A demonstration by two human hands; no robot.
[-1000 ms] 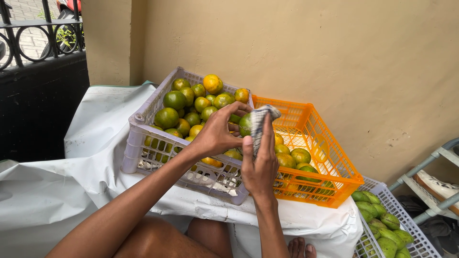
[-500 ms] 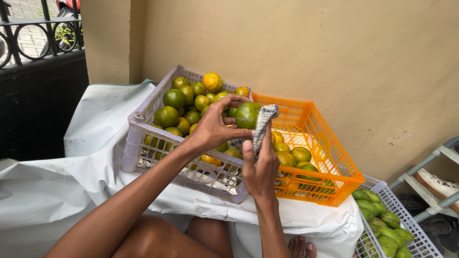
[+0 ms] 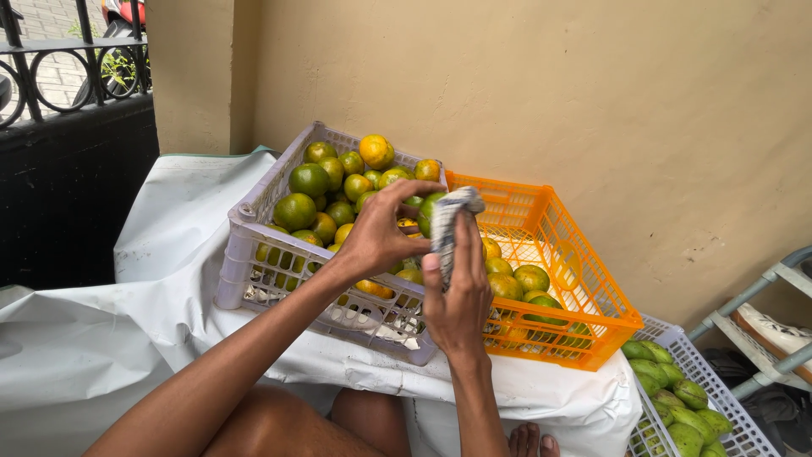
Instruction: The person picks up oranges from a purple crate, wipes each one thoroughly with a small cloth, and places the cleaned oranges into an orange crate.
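Note:
My left hand [image 3: 381, 233] grips a green citrus fruit [image 3: 427, 211] above the seam between two crates. My right hand [image 3: 457, 292] presses a grey-and-white cloth [image 3: 450, 222] against that fruit from the right. Below and behind them a pale lilac crate [image 3: 245, 254] is heaped with green and yellow-orange citrus [image 3: 309, 179]. Beside it on the right, an orange crate [image 3: 584, 279] holds several similar fruits [image 3: 531, 277] along its near side.
Both crates rest on a white sheet [image 3: 152, 254] draped over a low surface. A third pale crate [image 3: 736, 423] of green fruits sits lower right, by a metal rack with a shoe [image 3: 774, 330]. A beige wall stands behind; a black railing [image 3: 68, 93] at left.
The fruit and cloth have shifted slightly in my hands, the left fingers turning the fruit while the right hand slid the cloth over it. Crates unchanged.

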